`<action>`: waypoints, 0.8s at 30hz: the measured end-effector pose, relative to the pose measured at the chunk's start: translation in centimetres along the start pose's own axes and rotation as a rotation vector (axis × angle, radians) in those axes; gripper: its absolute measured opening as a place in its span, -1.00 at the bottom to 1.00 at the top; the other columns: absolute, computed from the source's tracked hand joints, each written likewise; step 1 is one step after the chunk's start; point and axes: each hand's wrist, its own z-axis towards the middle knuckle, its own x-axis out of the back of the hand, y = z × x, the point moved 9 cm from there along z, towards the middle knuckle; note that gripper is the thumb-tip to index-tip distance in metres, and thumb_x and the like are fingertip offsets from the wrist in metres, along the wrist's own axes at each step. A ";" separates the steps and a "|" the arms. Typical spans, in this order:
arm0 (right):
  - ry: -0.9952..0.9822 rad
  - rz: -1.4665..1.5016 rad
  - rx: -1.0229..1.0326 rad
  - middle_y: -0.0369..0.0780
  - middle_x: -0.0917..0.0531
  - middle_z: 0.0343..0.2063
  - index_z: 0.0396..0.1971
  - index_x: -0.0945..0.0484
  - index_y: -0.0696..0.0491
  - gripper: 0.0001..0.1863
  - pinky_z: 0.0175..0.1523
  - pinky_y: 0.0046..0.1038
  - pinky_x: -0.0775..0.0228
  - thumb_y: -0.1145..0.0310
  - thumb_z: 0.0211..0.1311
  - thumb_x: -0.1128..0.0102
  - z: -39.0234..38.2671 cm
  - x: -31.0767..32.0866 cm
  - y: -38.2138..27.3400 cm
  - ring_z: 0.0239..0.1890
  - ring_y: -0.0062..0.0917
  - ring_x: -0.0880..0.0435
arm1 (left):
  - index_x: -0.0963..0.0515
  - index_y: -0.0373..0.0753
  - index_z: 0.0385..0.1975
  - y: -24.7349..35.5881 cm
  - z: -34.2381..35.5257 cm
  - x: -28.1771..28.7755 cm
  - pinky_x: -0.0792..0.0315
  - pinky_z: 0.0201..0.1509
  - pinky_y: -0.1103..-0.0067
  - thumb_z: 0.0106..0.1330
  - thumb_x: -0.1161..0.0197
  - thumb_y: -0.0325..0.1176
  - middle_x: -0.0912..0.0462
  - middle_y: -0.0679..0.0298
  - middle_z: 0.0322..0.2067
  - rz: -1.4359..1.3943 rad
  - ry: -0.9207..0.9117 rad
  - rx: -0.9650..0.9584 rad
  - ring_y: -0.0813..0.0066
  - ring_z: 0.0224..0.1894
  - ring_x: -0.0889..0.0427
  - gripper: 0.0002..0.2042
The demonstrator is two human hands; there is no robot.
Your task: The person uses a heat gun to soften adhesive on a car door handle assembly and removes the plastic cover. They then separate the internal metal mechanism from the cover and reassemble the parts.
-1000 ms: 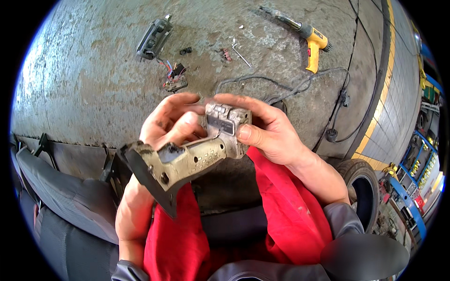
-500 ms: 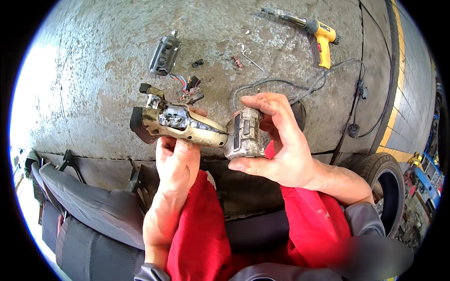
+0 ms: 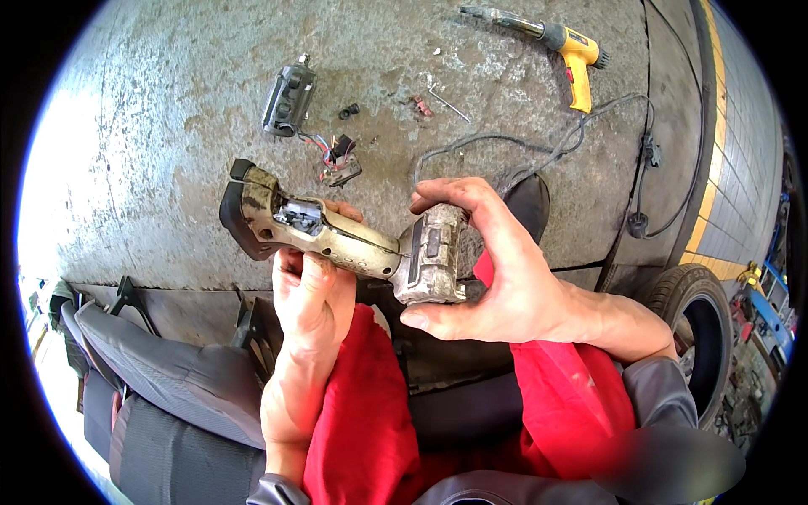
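"What stands at left?"
"A grey seat [image 3: 168, 362]. Next, the left hand [image 3: 316, 295], its grip closed on a worn power tool [image 3: 349, 242], held between both hands."
"And right?"
"The right hand [image 3: 509, 282] spans the tool's base [image 3: 435, 255]; firm hold, cannot tell. Beyond, a tire [image 3: 717, 349]."

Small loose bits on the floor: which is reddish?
The reddish bit beside the thin metal rod; the black bit lies left, the whitish bit farther out.

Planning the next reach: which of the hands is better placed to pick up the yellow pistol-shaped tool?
Likely the right hand: it is spread open and nearer the yellow pistol-shaped tool, while the left hand holds the narrow middle of the beige housing.
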 end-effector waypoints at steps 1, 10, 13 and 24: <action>-0.015 -0.025 -0.017 -0.11 -0.56 0.19 0.42 -0.34 0.16 0.09 0.38 -0.21 -0.37 0.22 -0.12 -0.83 0.0 -0.1 0.1 0.31 -0.24 -0.55 | -0.45 -0.27 0.33 0.0 0.0 -0.1 -0.47 0.35 0.23 0.40 -0.53 -0.14 -0.54 0.11 0.21 0.003 -0.007 0.001 0.22 0.28 -0.52 -0.39; 0.017 -0.156 0.135 -0.11 -0.61 0.19 0.33 -0.40 0.15 0.02 0.47 -0.05 -0.30 0.22 -0.16 -0.82 0.1 0.2 -1.5 0.40 -0.09 -0.49 | -0.41 -0.27 0.38 -0.6 -0.4 0.3 -0.47 0.38 0.20 0.33 -0.60 -0.14 -0.56 0.06 0.25 -0.039 -0.011 0.033 0.19 0.28 -0.57 -0.29; 0.024 -0.192 0.196 -0.12 -0.61 0.20 0.32 -0.42 0.14 0.01 0.48 0.01 -0.28 0.22 -0.18 -0.83 0.1 0.3 -1.9 0.38 -0.06 -0.50 | -0.37 -0.26 0.44 -1.0 -0.5 0.3 -0.46 0.44 0.15 0.25 -0.66 -0.19 -0.54 0.00 0.33 -0.061 -0.028 0.058 0.12 0.35 -0.57 -0.20; -0.027 -0.255 0.184 -0.10 -0.58 0.19 0.30 -0.46 0.11 -0.02 0.52 0.02 -0.25 0.14 -0.15 -0.81 0.0 0.0 -1.3 0.41 -0.07 -0.46 | -0.44 -0.17 0.23 -0.2 -0.6 -0.2 -0.51 0.31 0.27 0.05 -0.78 -0.22 -0.56 0.16 0.12 0.053 -0.054 0.076 0.19 0.22 -0.54 -0.23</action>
